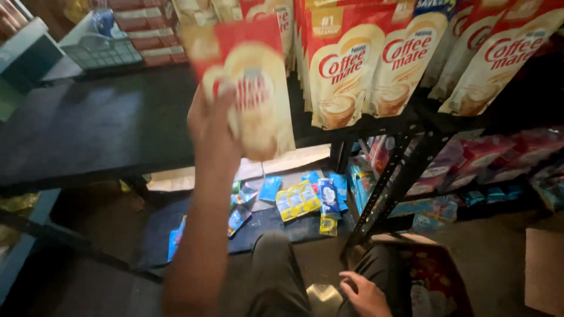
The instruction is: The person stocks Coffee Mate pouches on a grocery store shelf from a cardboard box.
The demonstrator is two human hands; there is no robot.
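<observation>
My left hand (212, 120) is raised in front of the dark shelf (100, 126) and grips a red and cream pouch (258, 88), which is blurred and held upright. Just to its right, several matching red and cream pouches (343, 64) stand in a row on the same shelf. My right hand (363, 293) rests low on my right knee with its fingers curled and nothing in it. My legs in dark trousers fill the bottom centre.
Small blue and yellow packets (299, 199) lie scattered on the floor under the shelf. A black metal rack post (385, 188) stands at centre right, with pink and blue packets (482, 158) on the lower shelf. An open box (437, 276) sits at lower right.
</observation>
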